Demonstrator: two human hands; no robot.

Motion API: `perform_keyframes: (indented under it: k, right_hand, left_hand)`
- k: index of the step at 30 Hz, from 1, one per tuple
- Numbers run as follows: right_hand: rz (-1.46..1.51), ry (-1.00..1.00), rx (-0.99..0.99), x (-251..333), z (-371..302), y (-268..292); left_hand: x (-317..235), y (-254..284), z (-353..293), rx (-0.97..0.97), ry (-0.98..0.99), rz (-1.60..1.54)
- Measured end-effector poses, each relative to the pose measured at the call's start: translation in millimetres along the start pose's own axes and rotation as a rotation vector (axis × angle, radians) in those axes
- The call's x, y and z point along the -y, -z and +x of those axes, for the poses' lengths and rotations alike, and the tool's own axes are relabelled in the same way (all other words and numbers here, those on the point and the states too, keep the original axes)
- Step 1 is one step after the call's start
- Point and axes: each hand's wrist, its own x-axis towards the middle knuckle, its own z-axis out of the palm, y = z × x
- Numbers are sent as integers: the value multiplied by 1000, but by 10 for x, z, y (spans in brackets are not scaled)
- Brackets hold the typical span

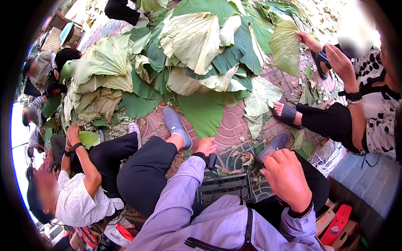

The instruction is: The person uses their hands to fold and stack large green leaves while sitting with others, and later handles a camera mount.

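Note:
A large pile of lotus leaves [188, 39], some green and some dried to pale tan, lies in front of me. One smooth green lotus leaf [200, 111] hangs from its near side and narrows to a point toward me. At that point my left hand [206, 146] is closed on the leaf's tip, its fingers partly hidden. My right hand [289, 178] is raised over my right knee, apart from the pile, with fingers curled in and thumb against them. Whatever it may hold is hidden by the hand itself.
At right, a person's hand [309, 41] holds a pale green leaf [287, 48]. On my left another person [86, 194] sits close, handling a leaf. Patterned paving [234, 123] shows between my shoes. A red object [337, 224] and cardboard boxes stand at lower right, beside a grey tiled ledge [364, 180].

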Motion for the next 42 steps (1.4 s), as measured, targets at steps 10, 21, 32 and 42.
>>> perform_keyframes:
  k: [10, 21, 32, 42]
  right_hand:
    - [50, -47, 77, -92, 193, -42]
    - [58, -58, 86, -114, 218, -48]
    - [4, -37, 52, -63, 114, -48]
    - [-93, 49, -37, 5, -110, -37]
  left_hand:
    - [89, 257, 622, -331, 54, -220]
    - [198, 506, 1156, -44, -15, -262]
    - [-264, -137, 400, -80, -200, -87]
    - [-68, -548, -474, 40, -450, 154]
